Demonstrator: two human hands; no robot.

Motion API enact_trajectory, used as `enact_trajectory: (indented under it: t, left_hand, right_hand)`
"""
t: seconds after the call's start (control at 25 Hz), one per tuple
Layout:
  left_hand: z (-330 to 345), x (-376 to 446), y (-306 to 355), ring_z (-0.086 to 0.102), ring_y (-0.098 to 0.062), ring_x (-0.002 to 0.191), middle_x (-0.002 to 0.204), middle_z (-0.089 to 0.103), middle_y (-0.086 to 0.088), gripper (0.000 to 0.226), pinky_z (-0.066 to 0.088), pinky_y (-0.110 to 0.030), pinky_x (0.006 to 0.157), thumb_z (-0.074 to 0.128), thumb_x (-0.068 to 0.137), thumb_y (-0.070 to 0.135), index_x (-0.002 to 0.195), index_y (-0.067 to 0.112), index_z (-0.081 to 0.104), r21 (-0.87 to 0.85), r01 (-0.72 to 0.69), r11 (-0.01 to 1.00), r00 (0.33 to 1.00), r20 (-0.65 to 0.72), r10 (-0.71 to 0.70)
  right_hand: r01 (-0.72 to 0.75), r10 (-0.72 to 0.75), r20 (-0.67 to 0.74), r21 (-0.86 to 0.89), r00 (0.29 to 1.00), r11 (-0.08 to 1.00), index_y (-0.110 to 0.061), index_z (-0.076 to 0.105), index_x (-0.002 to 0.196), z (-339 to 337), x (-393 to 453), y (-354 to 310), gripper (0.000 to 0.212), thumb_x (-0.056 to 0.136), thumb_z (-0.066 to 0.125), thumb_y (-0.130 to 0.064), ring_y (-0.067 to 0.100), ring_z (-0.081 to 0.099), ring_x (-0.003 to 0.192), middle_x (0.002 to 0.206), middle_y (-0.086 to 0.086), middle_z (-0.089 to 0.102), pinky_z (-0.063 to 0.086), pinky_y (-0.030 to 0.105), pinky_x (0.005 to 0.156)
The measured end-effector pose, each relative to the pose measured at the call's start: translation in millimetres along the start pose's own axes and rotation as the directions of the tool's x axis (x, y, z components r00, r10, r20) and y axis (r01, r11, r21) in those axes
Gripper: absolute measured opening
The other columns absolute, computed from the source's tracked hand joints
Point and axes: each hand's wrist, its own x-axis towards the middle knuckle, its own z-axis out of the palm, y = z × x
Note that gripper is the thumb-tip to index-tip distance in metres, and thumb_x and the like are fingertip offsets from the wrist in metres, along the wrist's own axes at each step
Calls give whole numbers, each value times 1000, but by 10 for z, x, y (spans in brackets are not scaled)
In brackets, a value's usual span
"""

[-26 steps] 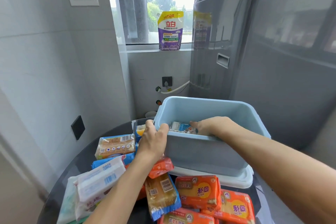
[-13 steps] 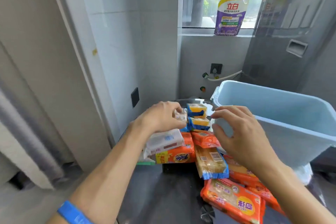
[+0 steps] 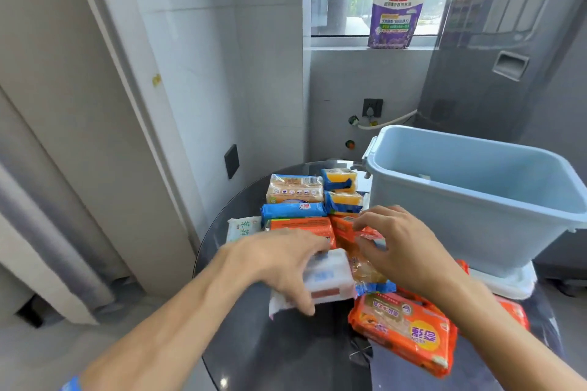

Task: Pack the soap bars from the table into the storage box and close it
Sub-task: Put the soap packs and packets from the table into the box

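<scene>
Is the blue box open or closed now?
Open. The box has no lid on top; its inner walls show, and it stands on a white lid.

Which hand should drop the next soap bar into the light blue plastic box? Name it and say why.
Left. The left hand already curls over the white wrapped soap bar, while the right hand hovers above the orange packs with nothing held, though it is nearer the light blue plastic box.
</scene>
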Motion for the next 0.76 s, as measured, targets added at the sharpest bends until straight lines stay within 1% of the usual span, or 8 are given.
enact_trajectory:
  t: [0.04,0.12,0.2,0.28,0.36,0.44,0.64,0.76]
  left_hand:
    - [11,42,65,57,-15,83,95,60,9,62,49,-33,67,81,58,58,103,29,51,20,-23,1000,1000,18,22]
    - [-54,70,81,59,-11,83,95,62,12,55,53,-33,67,78,63,63,104,32,56,-94,-29,995,999,-32,26]
    - [-137,71,3,58,-5,90,103,62,16,53,53,-29,73,74,68,62,112,38,58,-169,-7,986,976,-217,-30]
    - [-107,117,-112,55,-10,102,115,58,11,60,50,-32,83,73,71,56,124,35,53,-71,80,994,941,-325,-99]
    - [3,183,-170,49,-17,114,124,52,6,76,46,-39,93,73,71,55,137,31,43,77,182,980,950,-273,-155]
    - [120,266,-187,46,-21,117,126,50,3,85,40,-43,98,73,70,57,142,32,35,129,238,963,947,-251,-200]
    - [131,387,-152,50,-20,102,104,53,4,64,38,-40,86,74,61,55,115,29,52,135,314,940,884,-402,-238]
    - [-84,246,-219,55,-13,96,106,56,12,76,50,-36,80,76,48,63,116,35,56,-114,276,954,852,-430,-298]
  right_hand:
    - [3,-3,10,-1,1000,1000,-27,71,108,11,-7,6,19,91,62,-30,14,56,101,111,-12,68,50,29,78]
    - [7,-7,21,-2,1000,1000,-28,71,106,9,-19,13,18,91,61,-29,14,56,99,109,-12,68,49,28,75]
    - [6,-6,30,-1,1000,1000,-28,70,107,-12,-27,20,18,91,61,-30,13,56,99,109,-13,68,48,27,74]
    - [-5,5,32,3,999,1000,-28,70,107,-45,-23,42,18,92,60,-31,12,57,101,110,-13,67,49,28,77]
    - [-29,29,25,5,999,1000,-29,70,106,-95,-19,78,17,93,59,-32,13,58,101,110,-14,67,51,31,79]
    - [-52,52,9,11,999,999,-29,70,104,-127,-20,113,17,92,59,-32,14,60,101,109,-13,68,53,35,80]
    - [-74,74,25,6,997,997,-28,70,104,-108,-45,129,16,93,59,-31,15,62,98,108,-11,69,55,35,79]
    - [-66,66,-11,17,998,998,-29,69,106,-122,-50,102,17,92,60,-31,12,61,101,109,-13,69,54,33,81]
